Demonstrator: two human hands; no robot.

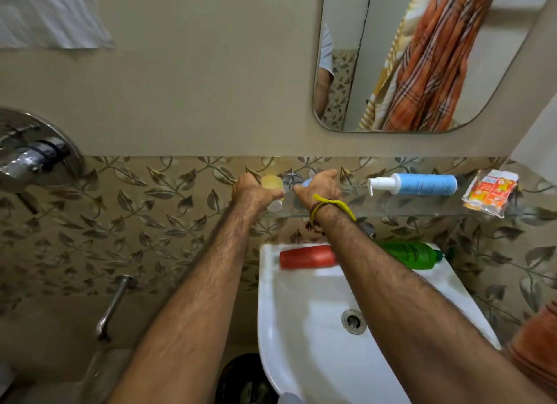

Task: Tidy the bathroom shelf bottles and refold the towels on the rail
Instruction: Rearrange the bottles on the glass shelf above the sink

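Note:
My left hand (251, 189) is closed around a pale yellow bottle (272, 186) with a white cap, at the left end of the glass shelf (422, 206). My right hand (320, 186) grips a small light-blue bottle (306, 182) beside it, mostly hidden by the fingers. Further right on the shelf, a blue pump bottle (422, 184) lies on its side, and an orange packet (491, 196) rests at the right end. A red bottle (307, 256) and a green bottle (413, 254) lie flat on the back of the white sink (301, 328).
A mirror (391, 57) above the shelf reflects an orange checked towel. A white cloth (51, 15) hangs top left. A chrome shower mixer (33, 153) and a spout (113, 304) stick out from the tiled wall on the left. An orange towel edge (536, 343) shows at the right.

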